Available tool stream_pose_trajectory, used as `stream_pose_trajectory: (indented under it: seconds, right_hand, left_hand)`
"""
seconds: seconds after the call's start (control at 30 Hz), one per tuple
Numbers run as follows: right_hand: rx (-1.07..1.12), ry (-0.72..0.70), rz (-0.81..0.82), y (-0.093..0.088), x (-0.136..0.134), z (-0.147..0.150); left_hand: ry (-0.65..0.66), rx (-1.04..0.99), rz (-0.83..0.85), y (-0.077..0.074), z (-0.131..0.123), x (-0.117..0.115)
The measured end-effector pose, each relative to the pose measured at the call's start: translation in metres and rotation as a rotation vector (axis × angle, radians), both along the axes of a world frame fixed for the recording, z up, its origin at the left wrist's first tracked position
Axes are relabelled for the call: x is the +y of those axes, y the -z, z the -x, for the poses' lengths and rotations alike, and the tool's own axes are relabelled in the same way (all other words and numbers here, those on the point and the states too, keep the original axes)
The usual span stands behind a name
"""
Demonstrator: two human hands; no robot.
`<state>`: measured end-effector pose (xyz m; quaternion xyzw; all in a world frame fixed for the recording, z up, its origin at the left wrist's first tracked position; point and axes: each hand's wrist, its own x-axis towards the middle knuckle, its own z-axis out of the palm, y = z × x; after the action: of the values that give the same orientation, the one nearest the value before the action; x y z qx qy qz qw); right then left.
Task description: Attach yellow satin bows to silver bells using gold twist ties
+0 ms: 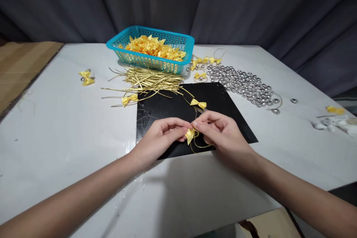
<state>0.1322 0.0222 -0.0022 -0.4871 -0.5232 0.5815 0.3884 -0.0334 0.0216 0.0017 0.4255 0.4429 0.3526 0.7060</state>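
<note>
Over the black mat (pixel 167 108), my left hand (pixel 166 134) pinches a small yellow ribbon bow (pixel 190 136) between thumb and fingertips. My right hand (pixel 224 130) is closed on a thin gold cord (pixel 194 151), which loops below the bow. The two sets of fingertips almost touch, and they hide the spot where cord and bow meet. Just beyond my right fingers lies another yellow bow (pixel 198 103) on the mat. A grey metal tip (pixel 201 110) shows beside that hand; the rest of it is hidden.
A blue basket (pixel 111 44) of yellow bows stands at the back, with a pile of gold cords (pixel 153 80) before it. Silver beads (pixel 242 83) are heaped to the right. Finished-looking bow pieces (pixel 87 78) lie left. White-handled scissors or similar (pixel 338 123) rest far right.
</note>
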Motion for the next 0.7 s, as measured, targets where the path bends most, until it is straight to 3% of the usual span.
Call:
stream_pose_trajectory:
  seconds: [0.33,0.5,0.7]
  right_hand:
    - [0.095,-0.052,-0.009,-0.0001,-0.0006,0.0015]
    - [0.127,-0.057,-0.024,0.0003,0.0000,0.0013]
    - [-0.039,-0.046,-0.132,-0.0021,-0.0013,0.0035]
  left_hand:
    - [-0.052,0.001,0.043,0.0038,-0.0025,-0.0026]
    - [0.023,0.085,-0.068,0.0023,-0.0024,-0.0018]
    - [0.127,0.153,-0.179,0.0018,-0.0028,-0.0033]
